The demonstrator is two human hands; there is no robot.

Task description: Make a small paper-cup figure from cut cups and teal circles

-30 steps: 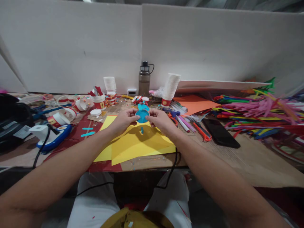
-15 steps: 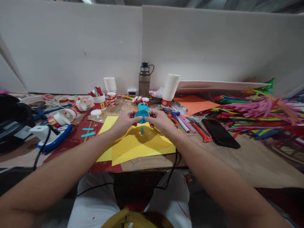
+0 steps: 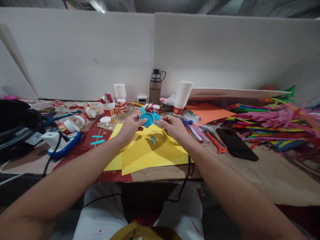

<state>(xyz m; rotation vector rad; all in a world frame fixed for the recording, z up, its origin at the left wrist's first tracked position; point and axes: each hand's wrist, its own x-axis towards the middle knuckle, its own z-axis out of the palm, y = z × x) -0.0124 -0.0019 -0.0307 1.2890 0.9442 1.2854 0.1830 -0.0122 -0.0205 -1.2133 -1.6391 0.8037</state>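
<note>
My left hand (image 3: 132, 126) pinches a shallow round blue piece with a pale rim (image 3: 147, 120), its thumb lying across the blue face. To the right, apart from that piece, my right hand (image 3: 173, 127) has its fingers drawn together beside a greyish flat thing; what they hold is too small to make out. Under the right palm a yellow curved loop (image 3: 172, 138) partly shows. Blue paper discs (image 3: 155, 115) lie just behind the hands. Below them are yellow sheets (image 3: 150, 156) with a small blue scrap (image 3: 153, 139) over them.
Left are blue strips (image 3: 97, 142), a white lid (image 3: 105, 120), cut paper cups (image 3: 68, 126) and a blue-based device (image 3: 64, 146). Behind stand a bottle (image 3: 155, 88) and stacked cups (image 3: 183, 98). Right are markers (image 3: 196, 133), an orange cutter (image 3: 217, 142), a phone (image 3: 237, 144) and pipe cleaners (image 3: 272, 116).
My right hand has come off the round blue piece and moved right. My left hand keeps hold of it, slightly left of the other hand. The view has shifted a little.
</note>
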